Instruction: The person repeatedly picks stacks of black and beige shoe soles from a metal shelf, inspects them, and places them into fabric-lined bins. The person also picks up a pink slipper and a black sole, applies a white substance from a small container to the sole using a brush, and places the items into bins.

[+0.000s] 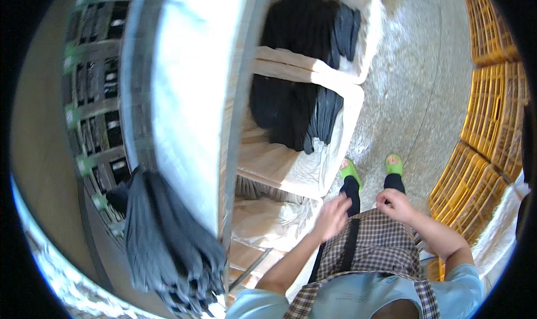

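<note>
Wearing a blue shirt (341,299) with unreadable marks, we hold our hands apart near our checked apron (380,249): left hand (334,215) half-bent, right hand (395,206) curled, grip on anything we cannot tell; one dark bundle (168,235) lies by the pale panel (193,95); beyond, we count three lined bins (351,101), two holding black cloth (285,109), then two green sandals (394,163)
</note>
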